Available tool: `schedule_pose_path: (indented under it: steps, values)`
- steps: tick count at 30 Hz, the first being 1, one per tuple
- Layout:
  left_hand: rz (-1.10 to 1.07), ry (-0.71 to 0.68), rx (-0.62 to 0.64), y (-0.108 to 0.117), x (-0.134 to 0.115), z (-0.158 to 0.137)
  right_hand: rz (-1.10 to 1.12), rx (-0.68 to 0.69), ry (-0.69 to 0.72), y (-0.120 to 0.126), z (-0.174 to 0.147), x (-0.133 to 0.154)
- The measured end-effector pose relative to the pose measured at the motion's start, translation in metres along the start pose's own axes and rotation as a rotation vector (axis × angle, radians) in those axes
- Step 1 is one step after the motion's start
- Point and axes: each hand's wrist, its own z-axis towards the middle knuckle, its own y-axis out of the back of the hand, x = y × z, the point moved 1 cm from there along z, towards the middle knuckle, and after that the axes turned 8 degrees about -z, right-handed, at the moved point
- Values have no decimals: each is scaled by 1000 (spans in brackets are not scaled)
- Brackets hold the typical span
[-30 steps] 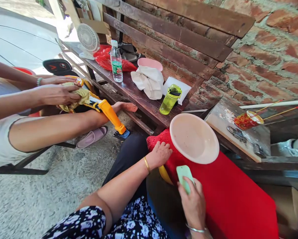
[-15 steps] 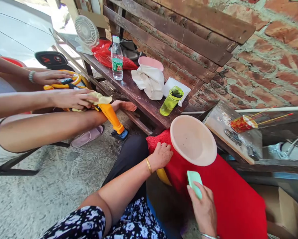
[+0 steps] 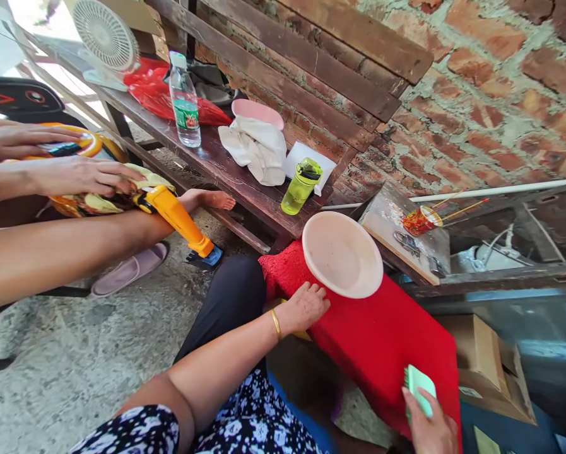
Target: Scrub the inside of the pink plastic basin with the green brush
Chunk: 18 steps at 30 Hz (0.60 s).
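Observation:
A red cloth (image 3: 377, 340) lies stretched out flat in front of me, with a bunched, textured part at its far left end. My left hand (image 3: 306, 308) is at its near edge, fingers curled down onto the fabric beside the bowl. In my right hand (image 3: 431, 422), at the lower right, is a mint-green scrubbing brush (image 3: 421, 383), its bristles facing left over the cloth's near right end. Whether the bristles touch the fabric I cannot tell. A pale pink plastic bowl (image 3: 343, 255) sits on the far part of the cloth.
A dark wooden bench (image 3: 216, 157) holds a green bottle (image 3: 300, 187), a water bottle (image 3: 185, 104), a white cloth (image 3: 259, 148) and a fan (image 3: 105, 34). Another person's hands (image 3: 81, 176) handle a yellow toy-like object at left. A cardboard box (image 3: 486, 359) stands at right.
My right hand has carried the brush right, to the cloth's near right end. My left hand stays at the cloth's edge. The whole view has shifted, with the surroundings sliding left.

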Motion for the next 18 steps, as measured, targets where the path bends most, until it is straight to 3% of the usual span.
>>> schedule_pose_path:
  steps: [2,4,9,11,13,18]
  values:
    - [-30,-114,32,-9,-6,2,-69,54,-208,8,-6,-24]
    - [-52,-216,29,-20,-8,3,-33,69,-245,11,-19,-9]
    - [-52,-236,92,-44,-1,3,232,-5,207,-5,-62,100]
    - [-39,-213,100,-48,0,4,236,-21,262,-10,-70,108]
    - [-29,-198,88,-50,0,4,242,-6,168,-11,-72,80]
    - [-36,-202,66,-48,-5,5,103,0,-187,-2,-76,-32]
